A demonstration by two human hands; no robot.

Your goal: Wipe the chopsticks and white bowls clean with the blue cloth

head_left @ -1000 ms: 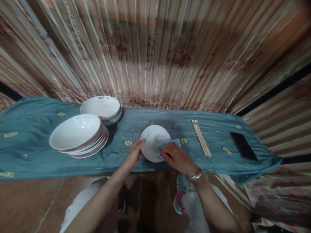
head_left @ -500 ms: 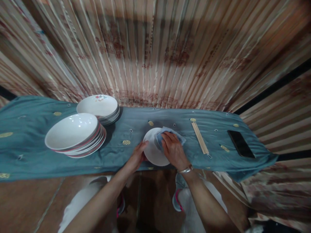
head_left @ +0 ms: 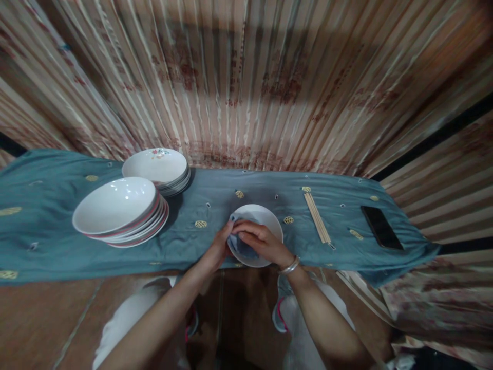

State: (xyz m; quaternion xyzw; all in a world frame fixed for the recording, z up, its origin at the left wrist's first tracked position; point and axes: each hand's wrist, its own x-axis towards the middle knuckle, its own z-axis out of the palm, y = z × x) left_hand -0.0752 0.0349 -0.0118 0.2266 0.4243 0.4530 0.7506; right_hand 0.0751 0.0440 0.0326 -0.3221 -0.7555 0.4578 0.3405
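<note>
Fingers of the right hand (head_left: 265, 240) bunch on a blue cloth (head_left: 245, 250) in a white plate (head_left: 272, 220) whose rim the left hand (head_left: 220, 245) pinches, at the tabletop's (head_left: 215, 180) front, right of 2 dish stacks (head_left: 119, 205).

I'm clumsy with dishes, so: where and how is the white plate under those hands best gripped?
Probably take the white plate by its far-right rim, coming from the right, pinching the edge from above and below. It is round, and that rim is bare, while the left hand is at the left edge and the right hand and blue cloth cover much of the middle.
</note>
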